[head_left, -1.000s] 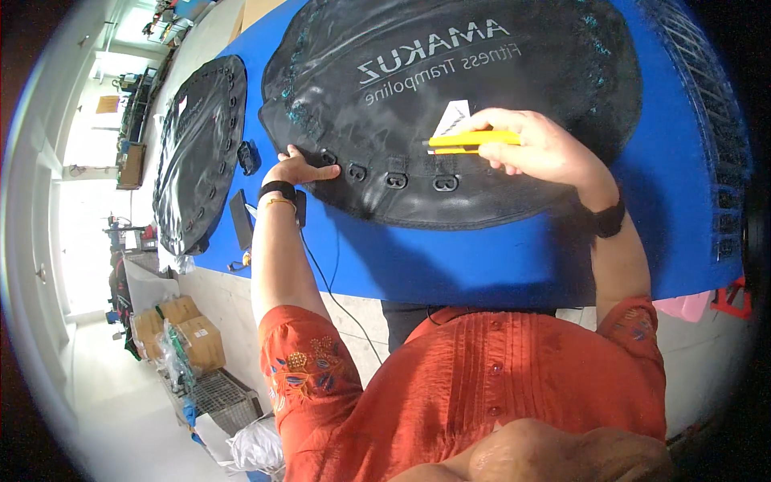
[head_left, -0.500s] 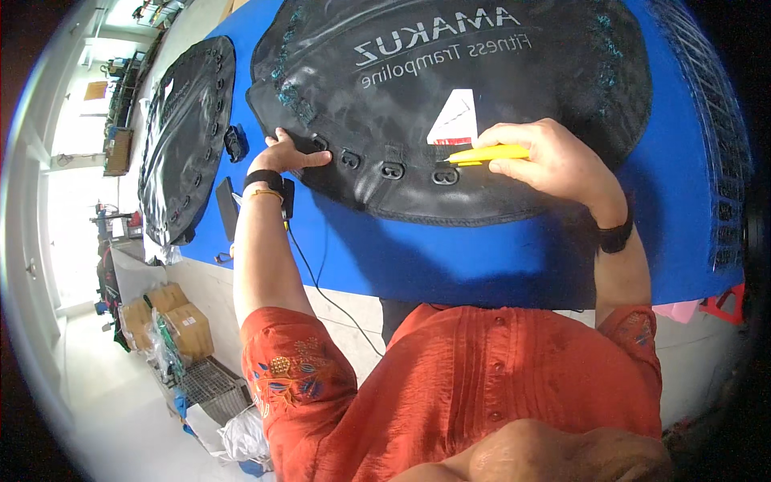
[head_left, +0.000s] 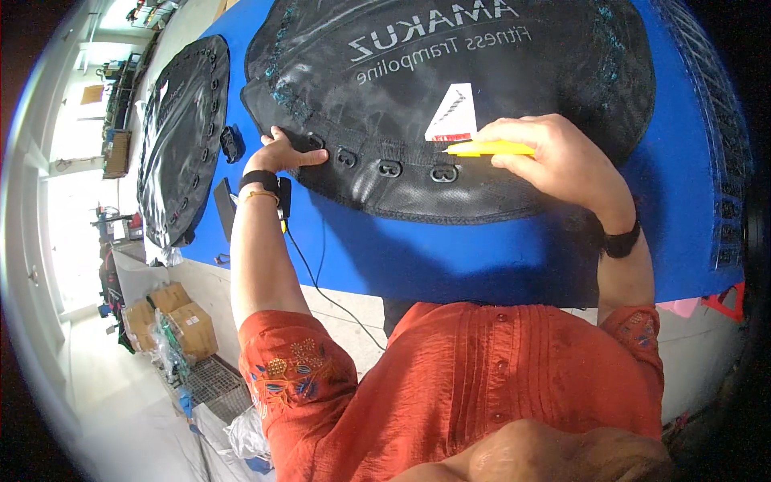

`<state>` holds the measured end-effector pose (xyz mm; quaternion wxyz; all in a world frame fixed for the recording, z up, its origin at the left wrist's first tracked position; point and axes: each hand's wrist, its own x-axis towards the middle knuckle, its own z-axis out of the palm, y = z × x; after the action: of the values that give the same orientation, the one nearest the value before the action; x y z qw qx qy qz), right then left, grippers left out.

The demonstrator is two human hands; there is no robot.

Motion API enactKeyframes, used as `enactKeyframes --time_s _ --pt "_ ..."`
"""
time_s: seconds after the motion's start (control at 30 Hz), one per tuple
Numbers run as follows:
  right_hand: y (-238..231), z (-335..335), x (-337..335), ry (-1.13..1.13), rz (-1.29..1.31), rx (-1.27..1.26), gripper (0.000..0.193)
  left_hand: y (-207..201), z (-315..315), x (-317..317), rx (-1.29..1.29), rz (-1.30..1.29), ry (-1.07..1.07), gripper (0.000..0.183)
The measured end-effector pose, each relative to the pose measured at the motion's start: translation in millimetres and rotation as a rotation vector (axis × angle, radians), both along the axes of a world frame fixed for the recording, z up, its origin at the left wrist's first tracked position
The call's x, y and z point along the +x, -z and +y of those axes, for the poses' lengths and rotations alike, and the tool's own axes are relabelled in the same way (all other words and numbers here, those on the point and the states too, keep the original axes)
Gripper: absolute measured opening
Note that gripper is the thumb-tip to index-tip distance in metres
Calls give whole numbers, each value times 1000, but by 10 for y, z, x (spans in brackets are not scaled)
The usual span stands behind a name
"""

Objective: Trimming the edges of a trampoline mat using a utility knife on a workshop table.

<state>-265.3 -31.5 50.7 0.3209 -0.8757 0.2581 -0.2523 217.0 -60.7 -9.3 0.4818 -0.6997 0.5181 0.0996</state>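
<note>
A large black trampoline mat (head_left: 514, 104) with pale lettering lies before me. Black metal rings (head_left: 390, 168) are stitched along its near edge. My left hand (head_left: 283, 153) rests on the mat's left border, thumb and fingers apart, pressing beside a ring. My right hand (head_left: 554, 157) grips slim yellow thread snips (head_left: 494, 149) between thumb and fingers. Their dark tip points left, just above the ring at the near edge and close below a white label (head_left: 451, 114) with a red end. The lower fingers of my right hand are partly hidden.
A blue table (head_left: 450, 257) bears a second black mat (head_left: 181, 136) at left. A small black strap bundle (head_left: 232, 145) and a dark flat object (head_left: 225, 207) lie near my left wrist. A cable (head_left: 309, 277) runs off the edge. Cardboard boxes (head_left: 189, 325) stand on the floor.
My right hand has shifted slightly up, with the thread snips lifting a little away from the ring. The mat and my left hand have moved slightly left in view.
</note>
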Motion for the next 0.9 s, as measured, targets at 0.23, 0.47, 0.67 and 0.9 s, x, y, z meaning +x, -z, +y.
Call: enactKeyframes --time_s 0.23,0.47,0.67,0.9 --pt "72 -8 8 29 16 242 28 -159 -49 -180 63 68 -117 173" --pt "61 -36 -78 -5 87 215 29 -163 21 -146 -237 292 -307 166" --pt "-50 -73 -237 -27 178 239 29 -99 -41 -138 -129 206 -267 165" --pt "-37 -53 -125 5 70 99 26 -212 -23 -202 -209 304 -327 171"
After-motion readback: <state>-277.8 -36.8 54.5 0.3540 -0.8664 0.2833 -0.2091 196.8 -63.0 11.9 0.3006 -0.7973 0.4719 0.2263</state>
